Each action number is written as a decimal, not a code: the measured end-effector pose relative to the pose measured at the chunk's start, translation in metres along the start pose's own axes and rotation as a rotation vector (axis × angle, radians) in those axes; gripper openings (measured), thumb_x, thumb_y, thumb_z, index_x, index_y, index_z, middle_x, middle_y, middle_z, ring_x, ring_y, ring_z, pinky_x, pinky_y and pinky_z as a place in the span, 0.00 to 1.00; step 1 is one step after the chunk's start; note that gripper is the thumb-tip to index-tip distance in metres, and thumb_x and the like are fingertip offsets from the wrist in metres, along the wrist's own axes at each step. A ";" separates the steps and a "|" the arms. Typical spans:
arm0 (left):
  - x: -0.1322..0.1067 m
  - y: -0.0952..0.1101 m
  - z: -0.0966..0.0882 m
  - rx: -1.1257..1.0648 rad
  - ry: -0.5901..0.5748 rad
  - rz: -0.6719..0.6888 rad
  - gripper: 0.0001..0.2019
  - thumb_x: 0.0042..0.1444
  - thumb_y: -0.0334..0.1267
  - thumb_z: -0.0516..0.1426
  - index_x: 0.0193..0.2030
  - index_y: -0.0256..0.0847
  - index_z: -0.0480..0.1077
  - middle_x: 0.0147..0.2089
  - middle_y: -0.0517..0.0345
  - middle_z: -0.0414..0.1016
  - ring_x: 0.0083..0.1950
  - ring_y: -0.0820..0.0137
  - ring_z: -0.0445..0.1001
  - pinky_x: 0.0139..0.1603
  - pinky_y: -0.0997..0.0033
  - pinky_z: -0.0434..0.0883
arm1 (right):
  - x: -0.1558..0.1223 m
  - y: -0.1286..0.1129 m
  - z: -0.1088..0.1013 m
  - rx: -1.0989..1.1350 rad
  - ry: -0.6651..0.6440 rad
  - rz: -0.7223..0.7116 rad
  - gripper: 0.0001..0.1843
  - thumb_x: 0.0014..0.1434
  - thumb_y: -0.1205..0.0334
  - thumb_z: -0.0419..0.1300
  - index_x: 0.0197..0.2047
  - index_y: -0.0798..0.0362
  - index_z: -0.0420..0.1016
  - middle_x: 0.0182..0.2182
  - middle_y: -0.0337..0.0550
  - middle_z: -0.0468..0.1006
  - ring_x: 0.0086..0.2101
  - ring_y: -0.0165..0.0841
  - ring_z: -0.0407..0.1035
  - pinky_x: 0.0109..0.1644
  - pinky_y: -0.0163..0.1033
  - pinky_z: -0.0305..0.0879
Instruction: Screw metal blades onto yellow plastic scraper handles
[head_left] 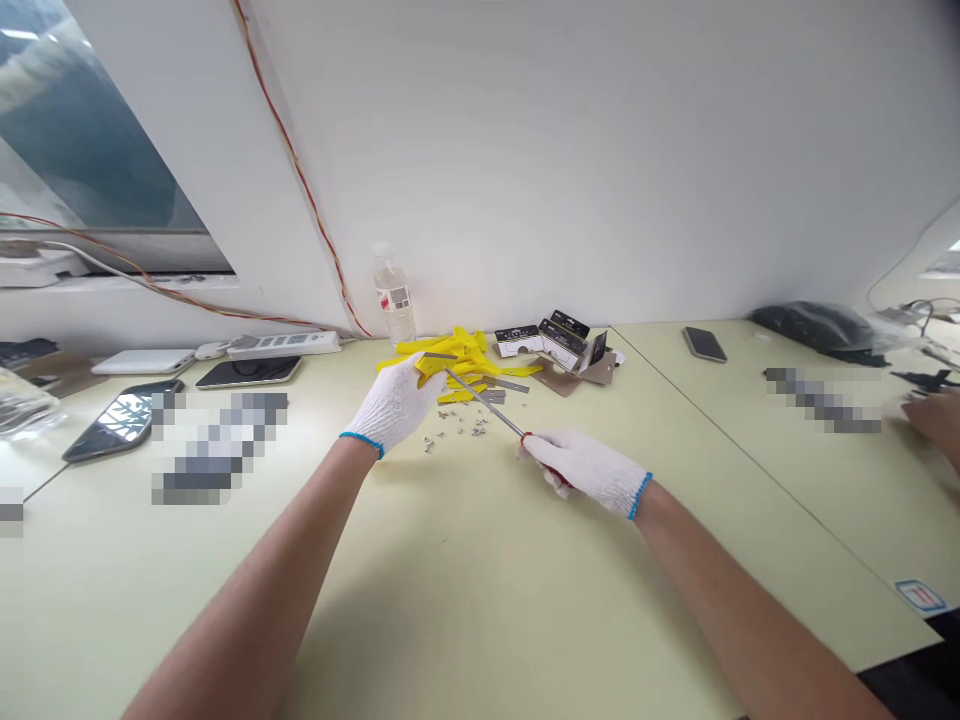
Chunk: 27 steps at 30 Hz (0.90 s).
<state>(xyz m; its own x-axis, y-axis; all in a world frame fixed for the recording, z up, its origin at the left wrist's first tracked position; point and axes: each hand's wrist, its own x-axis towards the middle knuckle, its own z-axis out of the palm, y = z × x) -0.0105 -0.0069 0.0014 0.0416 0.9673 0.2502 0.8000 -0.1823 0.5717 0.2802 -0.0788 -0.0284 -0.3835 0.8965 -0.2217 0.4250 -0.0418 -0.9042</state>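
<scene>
My left hand (395, 402), in a white knit glove, is closed round a yellow plastic piece with a grey metal strip (437, 358) at the near edge of a pile of yellow pieces (469, 352). My right hand (585, 467), also gloved, grips the red handle of a screwdriver (484, 402). Its thin shaft points up and left, with the tip at the piece in my left hand. Several small silver screws (457, 425) lie scattered on the table between my hands.
A water bottle (394, 297) stands at the wall behind the pile. Small black-and-white boxes (551, 342) lie to the right, phones (248, 371) and a power strip (283, 344) to the left. Another phone (704, 343) and another person's hand (934, 413) are on the right.
</scene>
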 end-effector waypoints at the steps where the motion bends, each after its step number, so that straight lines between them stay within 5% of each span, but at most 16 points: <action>1: 0.000 0.000 0.000 -0.007 -0.002 -0.006 0.14 0.64 0.50 0.53 0.34 0.44 0.70 0.27 0.57 0.74 0.28 0.65 0.71 0.32 0.68 0.64 | -0.001 -0.003 0.001 -0.030 0.004 0.031 0.21 0.70 0.43 0.53 0.44 0.51 0.78 0.22 0.41 0.67 0.21 0.17 0.62 0.25 0.17 0.54; 7: 0.000 -0.001 -0.001 -0.036 0.016 -0.013 0.14 0.63 0.51 0.53 0.34 0.43 0.71 0.26 0.57 0.74 0.28 0.65 0.71 0.32 0.68 0.66 | -0.013 -0.028 -0.001 0.055 -0.126 0.045 0.19 0.70 0.49 0.49 0.43 0.53 0.75 0.30 0.42 0.74 0.27 0.16 0.67 0.32 0.20 0.60; 10: 0.000 -0.001 -0.001 -0.058 0.033 -0.014 0.13 0.63 0.49 0.54 0.37 0.44 0.72 0.28 0.57 0.76 0.30 0.65 0.72 0.34 0.67 0.67 | -0.015 -0.030 0.001 0.098 -0.177 0.084 0.23 0.71 0.44 0.46 0.42 0.55 0.71 0.31 0.42 0.74 0.24 0.17 0.65 0.30 0.22 0.61; 16: -0.002 0.002 0.000 -0.047 0.016 -0.030 0.12 0.62 0.50 0.55 0.36 0.44 0.70 0.27 0.58 0.74 0.27 0.66 0.70 0.32 0.67 0.66 | 0.006 -0.008 0.013 -0.041 0.257 -0.083 0.22 0.65 0.49 0.61 0.30 0.59 0.61 0.23 0.42 0.64 0.20 0.14 0.49 0.21 0.16 0.36; 18: -0.001 0.002 0.000 -0.046 0.015 -0.041 0.13 0.61 0.50 0.55 0.35 0.44 0.69 0.27 0.58 0.74 0.27 0.67 0.70 0.32 0.67 0.66 | 0.009 -0.004 0.013 -0.046 0.285 -0.075 0.22 0.66 0.49 0.59 0.30 0.58 0.64 0.23 0.43 0.64 0.20 0.13 0.51 0.22 0.15 0.36; 23: 0.000 0.000 -0.001 -0.041 0.029 -0.050 0.13 0.61 0.51 0.55 0.35 0.43 0.70 0.26 0.58 0.74 0.25 0.68 0.67 0.29 0.68 0.65 | -0.003 -0.014 0.006 0.061 -0.010 0.113 0.22 0.70 0.43 0.49 0.43 0.52 0.73 0.28 0.41 0.73 0.25 0.17 0.65 0.29 0.18 0.58; 27: -0.001 0.002 -0.001 -0.032 0.006 -0.058 0.15 0.62 0.51 0.54 0.34 0.43 0.70 0.25 0.59 0.72 0.25 0.68 0.67 0.29 0.69 0.64 | -0.008 -0.023 0.007 -0.007 -0.073 0.202 0.19 0.69 0.46 0.51 0.45 0.52 0.70 0.30 0.44 0.76 0.27 0.21 0.71 0.29 0.20 0.58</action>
<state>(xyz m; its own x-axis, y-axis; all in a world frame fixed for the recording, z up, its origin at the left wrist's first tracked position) -0.0091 -0.0087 0.0033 -0.0083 0.9753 0.2205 0.7812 -0.1314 0.6103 0.2677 -0.0876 -0.0086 -0.3485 0.8359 -0.4240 0.5045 -0.2139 -0.8365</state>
